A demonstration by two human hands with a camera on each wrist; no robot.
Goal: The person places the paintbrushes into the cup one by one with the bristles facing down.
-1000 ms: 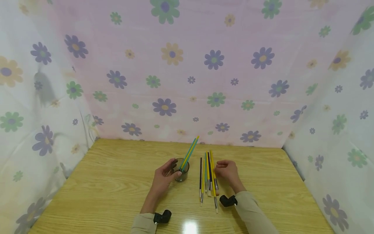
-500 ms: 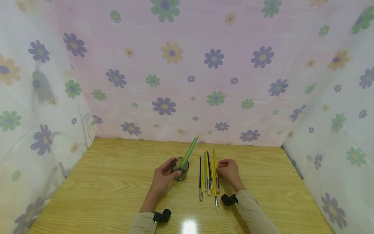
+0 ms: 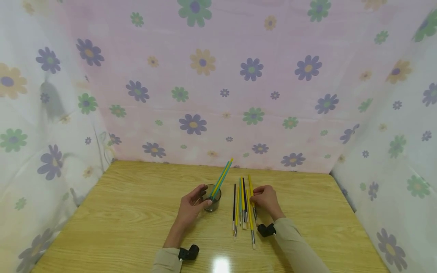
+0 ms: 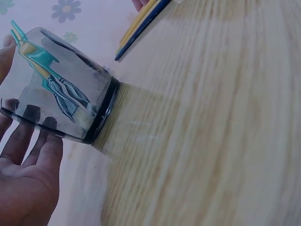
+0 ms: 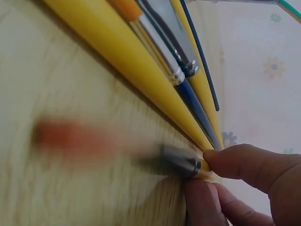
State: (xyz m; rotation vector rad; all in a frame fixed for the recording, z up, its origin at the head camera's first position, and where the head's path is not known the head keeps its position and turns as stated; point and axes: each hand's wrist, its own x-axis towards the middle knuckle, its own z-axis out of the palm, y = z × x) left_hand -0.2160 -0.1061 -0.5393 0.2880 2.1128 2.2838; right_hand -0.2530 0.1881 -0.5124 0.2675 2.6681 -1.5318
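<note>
The left hand holds a dark see-through glass with its fingers curled round the side. Inside the glass stand a few teal and yellow brushes, tilted right, bristles down in the left wrist view. The right hand pinches a yellow brush at the right edge of a row of loose brushes. Thumb and fingers meet by its metal collar in the right wrist view; its reddish bristles are blurred. Other yellow and dark handles lie just beside it.
The brushes lie on a wooden table, right of the glass. A flowered cloth hangs behind the table and along both sides. Each wrist wears a small black camera, one on the left and one on the right.
The right hand has closed on the rightmost yellow brush, which has shifted slightly away from the others, its bristle end swung right. The left hand and glass have stayed in place.
</note>
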